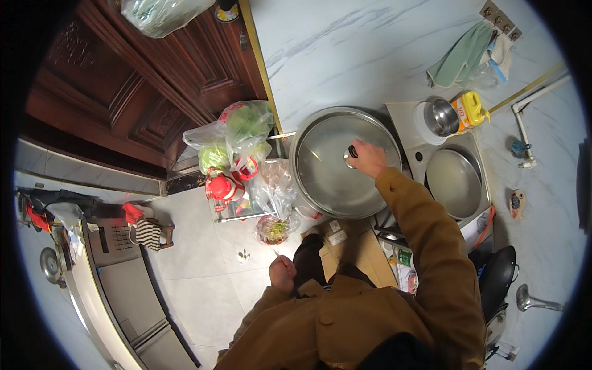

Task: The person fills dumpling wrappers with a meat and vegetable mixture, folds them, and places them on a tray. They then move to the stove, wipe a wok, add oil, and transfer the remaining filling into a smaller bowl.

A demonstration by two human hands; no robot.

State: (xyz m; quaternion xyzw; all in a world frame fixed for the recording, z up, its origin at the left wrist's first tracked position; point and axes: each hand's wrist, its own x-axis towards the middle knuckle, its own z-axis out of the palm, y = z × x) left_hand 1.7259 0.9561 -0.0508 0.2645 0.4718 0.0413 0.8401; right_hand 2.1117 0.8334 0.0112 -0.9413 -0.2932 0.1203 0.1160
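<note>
My right hand (369,158) grips the dark knob (354,151) at the middle of a wide round lid (333,189). This lid sits within the rim of a large stainless steel pot (299,196), which stands against the marbled wall; its contents are hidden. Down by my left thigh, my left hand (283,274) is curled into a fist over the tiled floor. A thin pale sliver shows just above its knuckles, and I cannot tell whether the hand holds it or it lies beyond.
Right of the pot, a steel sink (478,152) holds a round pan (453,182). A yellow detergent bottle (472,108) and a steel bowl (443,118) stand behind. Left are bagged green vegetables (243,121) and a red-topped flask (222,187). Flattened cardboard (358,252) lies underfoot.
</note>
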